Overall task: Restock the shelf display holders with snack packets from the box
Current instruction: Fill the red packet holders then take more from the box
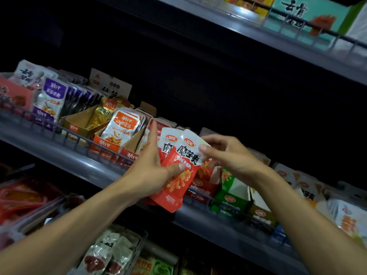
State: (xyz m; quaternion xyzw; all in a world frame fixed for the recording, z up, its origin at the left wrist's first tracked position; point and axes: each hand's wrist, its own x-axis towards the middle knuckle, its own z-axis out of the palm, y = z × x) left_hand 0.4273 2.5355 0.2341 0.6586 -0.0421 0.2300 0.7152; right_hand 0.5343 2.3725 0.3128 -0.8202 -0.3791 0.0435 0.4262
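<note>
my left hand [153,167] clamps the red packets [178,169] low, thumb across the front, long axis upright and leaning right. my right hand [224,151] pinches the front one's top corner, so it's the nearer grip to peel it off. the holder [204,187] sits just behind, on the shelf [83,161].

1. The scene is dim, and the back of the shelving falls into near-black shadow.
2. The strongest light sits at the top, where a white glare spot shines on the upper shelf rail [243,10].
3. The two forearms and the red packets [178,169] are the best lit (though soft).
4. Lower corners blur, and shelf lines tilt steeply.
</note>
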